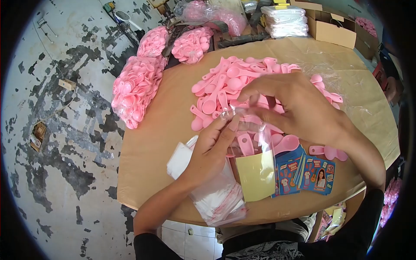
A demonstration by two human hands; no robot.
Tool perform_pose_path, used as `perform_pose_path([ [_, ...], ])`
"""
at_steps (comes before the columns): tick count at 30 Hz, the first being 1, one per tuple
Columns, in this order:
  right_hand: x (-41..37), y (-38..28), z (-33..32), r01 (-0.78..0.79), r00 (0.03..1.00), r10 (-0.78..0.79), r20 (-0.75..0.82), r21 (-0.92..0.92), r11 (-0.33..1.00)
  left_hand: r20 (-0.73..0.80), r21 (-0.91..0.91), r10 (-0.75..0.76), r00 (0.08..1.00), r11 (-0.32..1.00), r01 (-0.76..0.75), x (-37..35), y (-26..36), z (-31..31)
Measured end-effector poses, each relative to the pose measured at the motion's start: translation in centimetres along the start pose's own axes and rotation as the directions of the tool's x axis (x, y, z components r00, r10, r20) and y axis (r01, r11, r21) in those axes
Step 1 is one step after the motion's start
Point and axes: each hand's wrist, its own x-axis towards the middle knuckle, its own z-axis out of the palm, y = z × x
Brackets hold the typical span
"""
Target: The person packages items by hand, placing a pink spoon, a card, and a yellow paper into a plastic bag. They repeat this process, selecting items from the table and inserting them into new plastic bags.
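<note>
My left hand (212, 151) pinches the top edge of a clear plastic bag (269, 138). Inside that bag are a yellow card (255, 177) and a pink spoon whose holed handle (245, 144) shows. My right hand (299, 104) is at the bag's mouth, its fingers curled and apart from the thumb; whether it holds the film is unclear. Behind both hands lies a heap of pink spoons (225, 78). Blue printed cards (318, 175) are fanned out right of the bag. A stack of clear bags (221, 199) lies under my left forearm.
Bags of pink spoons (138, 86) stand at the table's left edge, others behind it. At the back are stacked clear packets (285, 21) and an open cardboard box (333, 31). Loose spoons (329, 152) lie at the right. Part of another person (392, 86) shows at far right.
</note>
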Motion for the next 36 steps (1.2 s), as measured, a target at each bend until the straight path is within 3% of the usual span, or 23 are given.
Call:
perform_pose_path([
  [3,0.0,0.6,0.2,0.201,0.972,-0.222,-0.075,-0.221,0.954,-0.014,-0.051,-0.053,0.999,0.997,0.052,-0.1,0.4,0.3],
  [6,-0.4,0.7,0.9,0.277,0.958,-0.284,-0.027,-0.152,0.949,0.011,-0.071,-0.079,0.997,0.994,0.08,-0.1,-0.2,-0.1],
  [8,-0.5,0.8,1.5,0.318,0.94,-0.339,-0.023,-0.293,0.902,0.041,-0.08,-0.107,0.993,0.991,0.11,-0.2,-0.3,0.0],
  [14,-0.5,1.7,1.9,0.361,0.925,-0.378,0.049,-0.43,0.828,0.05,0.258,0.078,0.996,0.962,-0.088,-0.3,-1.1,-0.1],
  [18,-0.6,2.2,2.3,0.392,0.906,-0.42,0.051,-0.475,0.788,0.069,0.293,-0.054,0.996,0.956,0.031,-0.6,-0.8,-0.3],
  [20,-0.6,1.9,2.5,0.39,0.906,-0.419,0.05,-0.479,0.786,0.059,0.286,-0.112,0.992,0.954,0.091,-0.7,-0.6,-0.1],
  [23,-0.7,1.9,2.6,0.386,0.912,-0.405,0.069,-0.477,0.789,0.188,0.509,0.086,0.978,0.843,-0.172,-0.6,-1.0,-0.2],
  [26,-0.7,2.2,2.6,0.392,0.91,-0.409,0.067,-0.461,0.796,0.163,0.403,-0.104,0.981,0.915,0.03,-0.6,-0.6,0.1],
  [29,-0.7,2.0,2.6,0.366,0.913,-0.407,0.025,-0.491,0.791,0.199,0.433,0.058,0.978,0.89,-0.141,-0.4,-1.4,-0.1],
  [32,-0.5,1.3,2.3,0.313,0.918,-0.392,-0.057,-0.503,0.806,0.134,0.418,0.125,0.983,0.892,-0.171,-0.9,-1.0,0.3],
  [36,-0.3,1.5,1.4,0.209,0.915,-0.343,-0.212,-0.478,0.853,0.176,0.302,0.081,0.981,0.944,-0.132,-0.5,-1.1,0.3],
])
